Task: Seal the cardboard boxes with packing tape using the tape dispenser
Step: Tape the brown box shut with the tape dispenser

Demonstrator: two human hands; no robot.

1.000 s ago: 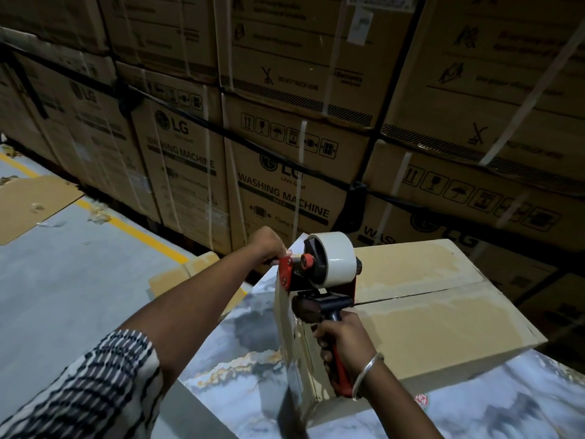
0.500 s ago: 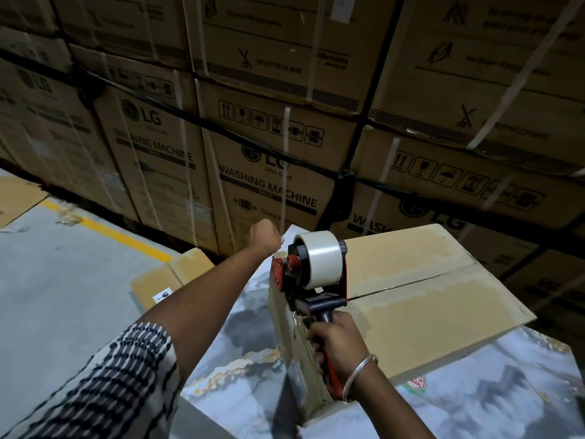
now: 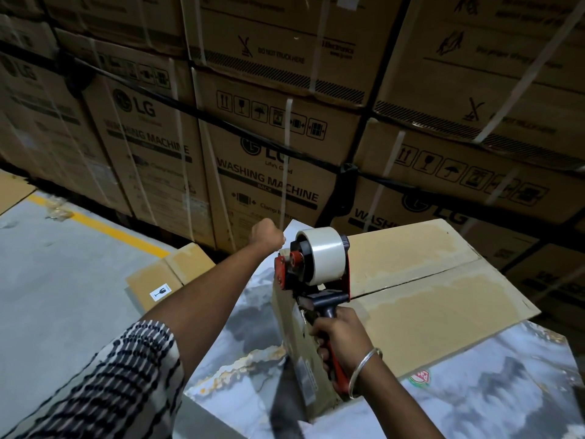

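A brown cardboard box point(image 3: 427, 299) lies on a marbled table point(image 3: 493, 403), its top flaps closed along a centre seam. A red and black tape dispenser point(image 3: 316, 267) with a clear tape roll stands at the seam's left end, over the box's edge. My right hand point(image 3: 342, 340) grips its handle against the box's left side. My left hand point(image 3: 267, 236) is a fist just left of the dispenser's front, above the table's far corner. It seems to pinch the tape's free end, though the clear tape itself hardly shows.
A wall of strapped washing machine cartons point(image 3: 269, 172) rises right behind the table. A smaller flat carton point(image 3: 167, 277) lies on the grey floor point(image 3: 63, 280) to the left, near a yellow floor line point(image 3: 104, 226).
My left hand has drawn away from the dispenser's front, up and a little left. The dispenser and my right hand stay at the box's left edge. The view has shifted slightly.
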